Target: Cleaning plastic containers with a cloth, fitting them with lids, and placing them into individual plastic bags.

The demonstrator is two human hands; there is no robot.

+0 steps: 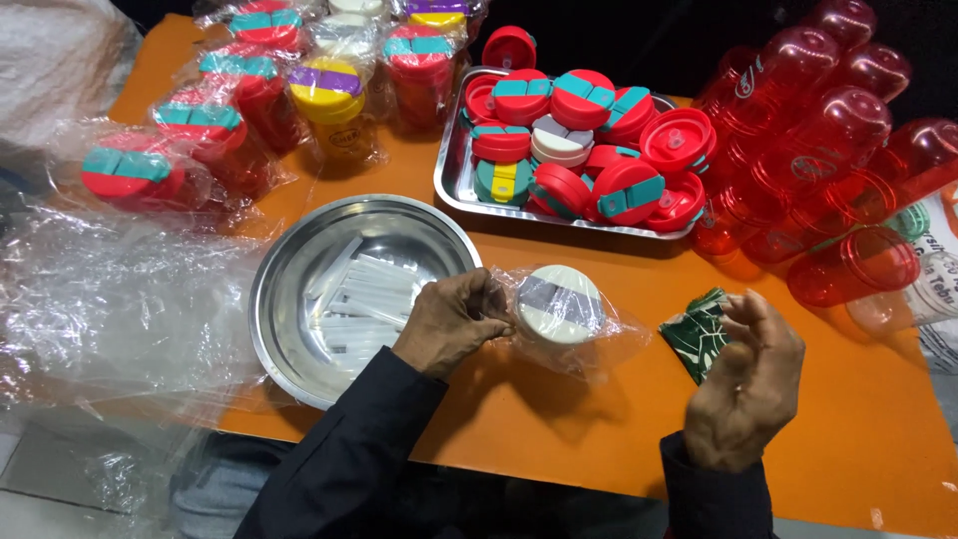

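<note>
Between my left hand (454, 321) fingers sits the slippery bagged white lid (559, 304), light, best pinched at its rim; right hand (743, 389) fingers loosely curled, empty.

Single head view, looking steeply down, close over orange table (559, 399).

The table (559, 399) is bright orange. The lid (559, 303) in the clear plastic bag (589, 344) is cream white with a grey band across it. The small packet (702, 332) is dark green with a white line pattern, perhaps leaves. The round bowl (289, 299) is plain silver steel and holds pale white strips (364, 299). The tray's (449, 175) lids (584, 135) are mostly red with teal bands. The stacked cups (828, 150) are translucent red. Both sleeves (349, 469) are dark navy.
</note>
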